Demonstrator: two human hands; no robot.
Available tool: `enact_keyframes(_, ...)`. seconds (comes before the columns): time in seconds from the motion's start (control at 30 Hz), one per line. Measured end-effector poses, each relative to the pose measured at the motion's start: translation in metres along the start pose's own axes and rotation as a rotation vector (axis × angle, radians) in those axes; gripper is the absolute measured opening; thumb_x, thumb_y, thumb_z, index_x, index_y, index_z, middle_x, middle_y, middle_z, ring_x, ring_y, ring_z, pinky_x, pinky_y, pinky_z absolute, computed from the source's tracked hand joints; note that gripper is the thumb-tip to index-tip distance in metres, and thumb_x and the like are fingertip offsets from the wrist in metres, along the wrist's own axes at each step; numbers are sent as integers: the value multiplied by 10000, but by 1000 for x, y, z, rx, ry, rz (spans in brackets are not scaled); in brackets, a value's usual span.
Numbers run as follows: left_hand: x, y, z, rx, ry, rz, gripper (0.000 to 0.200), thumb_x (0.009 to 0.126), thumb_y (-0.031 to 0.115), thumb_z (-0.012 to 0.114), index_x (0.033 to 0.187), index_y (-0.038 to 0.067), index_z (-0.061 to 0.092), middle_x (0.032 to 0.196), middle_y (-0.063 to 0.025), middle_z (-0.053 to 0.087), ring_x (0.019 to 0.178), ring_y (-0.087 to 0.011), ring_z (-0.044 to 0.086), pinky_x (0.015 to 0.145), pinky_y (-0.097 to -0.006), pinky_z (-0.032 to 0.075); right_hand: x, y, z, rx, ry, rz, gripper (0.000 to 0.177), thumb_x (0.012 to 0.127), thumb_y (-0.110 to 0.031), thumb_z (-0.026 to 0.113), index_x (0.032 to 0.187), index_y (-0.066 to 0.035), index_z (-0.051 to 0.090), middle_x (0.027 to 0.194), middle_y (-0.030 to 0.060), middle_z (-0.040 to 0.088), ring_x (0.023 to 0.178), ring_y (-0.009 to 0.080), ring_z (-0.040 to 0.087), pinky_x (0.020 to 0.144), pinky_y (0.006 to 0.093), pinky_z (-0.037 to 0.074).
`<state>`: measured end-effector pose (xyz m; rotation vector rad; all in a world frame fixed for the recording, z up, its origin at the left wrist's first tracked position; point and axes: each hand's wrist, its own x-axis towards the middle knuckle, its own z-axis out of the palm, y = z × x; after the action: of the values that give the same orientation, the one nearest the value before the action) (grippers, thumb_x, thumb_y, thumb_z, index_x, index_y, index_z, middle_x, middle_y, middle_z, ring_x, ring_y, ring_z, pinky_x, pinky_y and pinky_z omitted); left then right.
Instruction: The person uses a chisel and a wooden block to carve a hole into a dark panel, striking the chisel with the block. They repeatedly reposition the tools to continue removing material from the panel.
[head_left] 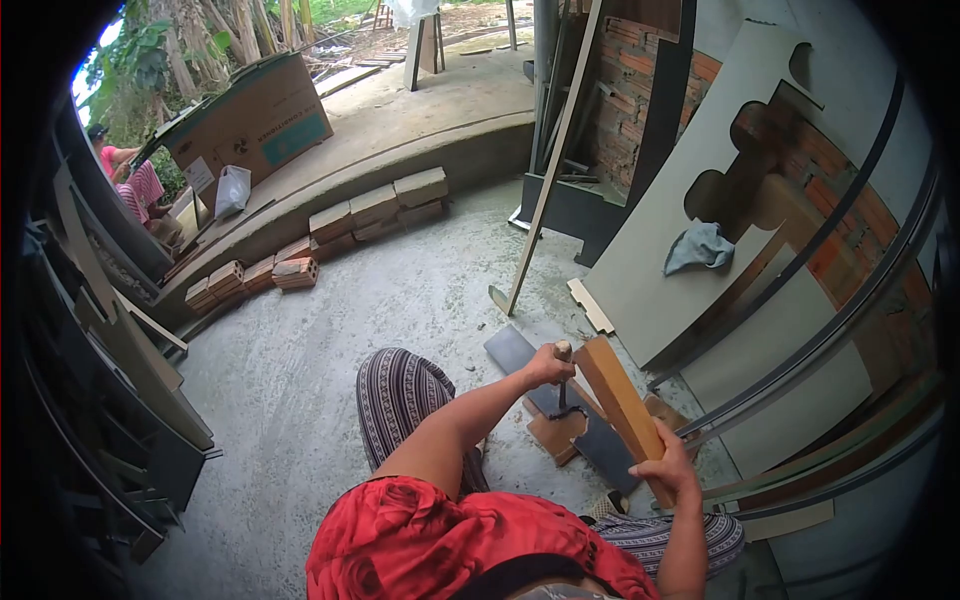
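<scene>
So, hands (550, 367) closed (tool (563, 349), wood block (620, 400)).

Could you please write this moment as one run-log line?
left hand: grips wooden-handled tool, upright, at grey board | right hand: holds wooden block | nearby: cloth on leaning panel

a blue-grey cloth (699, 249) hangs on the pale cut-out panel (650, 290), well apart from the cardboard box (250, 125).

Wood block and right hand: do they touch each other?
Touching. The head view shows the right hand gripping the wood block near its lower end.
</scene>
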<state>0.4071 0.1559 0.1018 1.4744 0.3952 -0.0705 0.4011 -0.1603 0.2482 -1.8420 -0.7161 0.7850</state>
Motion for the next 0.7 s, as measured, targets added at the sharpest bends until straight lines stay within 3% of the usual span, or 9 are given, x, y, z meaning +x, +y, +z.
enact_keyframes(0.07,1,-2,12,48,-40,21,149,618,79,668,740,73,582,652,5,565,573,-109,533,466,-275,434,5,6,14,6,159,-66,807,514,-184,781,1236,-34,455,1062,112,589,995,217,559,853,332,445)
enact_keyframes(0.17,-10,-2,31,159,-97,282,141,601,19,641,724,46,578,619,36,558,589,-67,495,557,-252,409,8,4,26,-215,281,-175,847,521,-218,793,1264,-54,421,1046,144,591,973,264,583,843,359,459)
enact_keyframes(0.3,-17,-9,45,182,-102,427,199,607,-25,628,799,28,622,689,12,617,623,-86,534,575,-258,437,9,0,40,-123,316,-191,862,525,-262,797,1268,-71,404,1032,169,593,945,333,595,808,396,476)
enact_keyframes(0.4,-22,-4,45,342,-53,404,264,605,-38,629,860,27,649,753,-7,651,673,-91,573,613,-249,457,18,19,43,-334,346,-145,838,533,-281,785,1253,-79,407,1026,178,596,929,367,596,769,424,485)
enact_keyframes(0.47,-27,1,47,254,-54,357,277,610,-38,623,877,28,655,774,-17,658,698,-96,584,628,-248,461,22,26,39,-608,281,-3,826,542,-297,779,1245,-85,402,1020,188,596,924,388,588,748,437,483)
enact_keyframes(0.53,-34,11,45,166,-51,311,291,615,-39,618,895,30,662,796,-27,666,723,-101,594,644,-247,466,20,19,35,-538,281,-35,828,543,-298,777,1245,-84,394,1020,190,597,922,385,590,750,435,483)
enact_keyframes(0.6,-50,41,43,163,-237,202,314,621,-46,606,917,42,664,809,-35,667,737,-112,599,642,-249,469,19,6,34,-471,271,-67,830,544,-299,776,1245,-84,387,1020,192,597,920,381,591,752,433,483)
enact_keyframes(0.67,-27,10,41,198,-214,213,314,619,-43,606,916,47,659,803,-28,660,721,-111,589,630,-252,463,17,-3,40,-175,415,-281,828,541,-307,774,1234,-82,380,1021,201,594,922,388,588,750,437,482)
enact_keyframes(0.7,-24,4,41,240,-192,227,314,618,-41,605,914,52,653,798,-22,654,705,-109,579,619,-254,458,17,-7,42,-173,412,-275,828,541,-307,774,1234,-82,380,1021,201,594,922,388,588,750,437,482)
